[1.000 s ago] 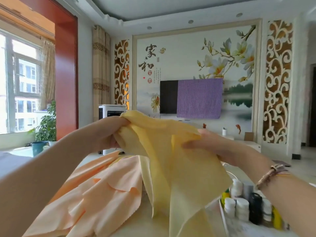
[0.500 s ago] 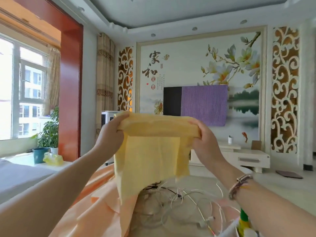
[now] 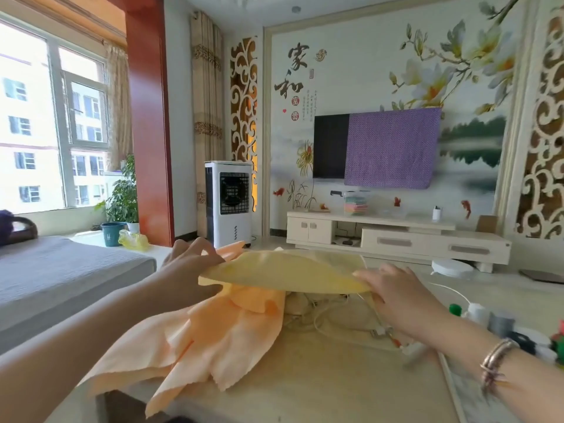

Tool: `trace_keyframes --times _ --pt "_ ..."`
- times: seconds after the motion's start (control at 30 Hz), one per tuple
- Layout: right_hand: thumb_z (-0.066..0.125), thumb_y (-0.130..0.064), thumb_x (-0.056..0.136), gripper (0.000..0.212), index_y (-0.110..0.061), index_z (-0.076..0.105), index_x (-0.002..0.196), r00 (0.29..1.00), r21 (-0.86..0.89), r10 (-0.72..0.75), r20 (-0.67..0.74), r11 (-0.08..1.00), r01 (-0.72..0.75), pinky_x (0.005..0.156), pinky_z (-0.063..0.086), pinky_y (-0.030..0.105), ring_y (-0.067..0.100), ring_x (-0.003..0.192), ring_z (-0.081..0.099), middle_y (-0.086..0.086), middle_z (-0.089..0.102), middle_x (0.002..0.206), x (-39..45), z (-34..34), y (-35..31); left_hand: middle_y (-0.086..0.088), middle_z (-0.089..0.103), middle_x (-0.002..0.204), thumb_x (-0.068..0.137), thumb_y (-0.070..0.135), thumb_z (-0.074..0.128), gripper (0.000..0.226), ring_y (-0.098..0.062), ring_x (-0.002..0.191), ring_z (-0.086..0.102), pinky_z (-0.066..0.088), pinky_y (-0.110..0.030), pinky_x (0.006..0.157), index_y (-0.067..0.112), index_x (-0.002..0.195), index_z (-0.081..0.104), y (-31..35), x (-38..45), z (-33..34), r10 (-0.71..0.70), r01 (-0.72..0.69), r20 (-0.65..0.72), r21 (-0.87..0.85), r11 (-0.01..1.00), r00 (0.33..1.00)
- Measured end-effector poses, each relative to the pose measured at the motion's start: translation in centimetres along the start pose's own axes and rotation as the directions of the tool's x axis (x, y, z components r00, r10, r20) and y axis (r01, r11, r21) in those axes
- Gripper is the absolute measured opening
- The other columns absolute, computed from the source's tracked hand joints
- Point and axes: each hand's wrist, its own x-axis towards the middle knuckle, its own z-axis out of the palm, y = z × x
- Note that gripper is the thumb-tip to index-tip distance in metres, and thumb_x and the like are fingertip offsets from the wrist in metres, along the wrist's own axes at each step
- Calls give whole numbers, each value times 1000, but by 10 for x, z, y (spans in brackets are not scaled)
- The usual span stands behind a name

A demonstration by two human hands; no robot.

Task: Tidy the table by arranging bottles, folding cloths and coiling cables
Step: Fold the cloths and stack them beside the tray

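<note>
Folding the soft yellow cloth

Both hands, left hand and right hand, pinch the soft yellow cloth at its ends mid-frame; it stretches sideways between them, above the beige table.

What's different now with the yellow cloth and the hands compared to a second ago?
The yellow cloth went from hanging in loose folds, to a doubled sheet held up high, to a flat folded piece brought down low over the cables. The left hand and right hand still grip its two ends. The orange cloth stays heaped on the table.
</note>
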Motion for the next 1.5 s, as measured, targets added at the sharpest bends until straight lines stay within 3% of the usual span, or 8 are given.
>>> trace_keyframes --times 0.2,0.4,0.5,0.63,0.93,1.13,1.27,1.5 --pt "46 -16 89 31 -27 67 108 970 63 -25 244 998 10 95 32 23 10 120 44 -18 57 121 -27 15 -4 22 63 100 88 49 58 15 -5 98 56 47 -35 93 40 91 70 5 -30 11 -17 71 290 -177 982 957" --pt "48 -9 84 23 -4 55 62 940 413 130 314 873 -258 64 40 29 16 63 52 2 53 58 -33 5 -11 7 70 88 95 40 54 23 -6 76 62 46 -14 70 27 88 73 23 -36 13 -66 208 334 -411 887 940" --pt "45 -2 83 29 -15 54 59 806 403 117 580 819 -408 58 42 15 1 55 54 -10 56 56 -38 0 -12 9 70 99 94 42 56 21 -9 93 65 51 -25 85 27 97 71 24 -36 10 -106 349 541 -369 862 834" --pt "39 -3 82 25 -16 59 79 611 359 43 791 775 -520 74 50 34 21 77 62 8 64 84 -47 12 -9 24 61 102 82 52 66 18 6 92 58 44 -12 75 43 95 59 22 -42 21 -188 410 723 -142 901 665" --pt "49 -22 87 12 -18 55 77 735 119 437 519 814 -568 55 39 22 16 72 58 0 60 79 -8 69 12 1 65 108 79 30 76 33 -18 100 61 50 -35 94 22 109 64 -2 -7 62 -371 537 514 -220 814 773" --pt "54 -33 82 12 -22 50 78 807 120 459 370 838 -532 67 40 29 18 80 56 -4 61 84 6 97 18 2 69 99 85 41 68 18 -18 94 66 53 -37 91 27 95 68 -21 -3 81 -403 602 544 -255 757 736" --pt "44 -24 91 11 -21 54 94 896 -101 381 227 925 -367 68 35 29 23 97 58 1 64 100 5 103 17 -1 68 90 89 31 60 13 -17 85 63 47 -23 67 23 85 69 -22 -3 93 -386 478 375 -194 856 843" --pt "43 -23 92 20 -19 58 105 908 -321 386 163 891 -321 91 38 32 24 116 50 -1 64 114 6 114 20 4 56 91 83 28 67 14 -16 82 52 40 -29 67 28 70 62 -26 7 110 -319 342 136 -216 915 938"
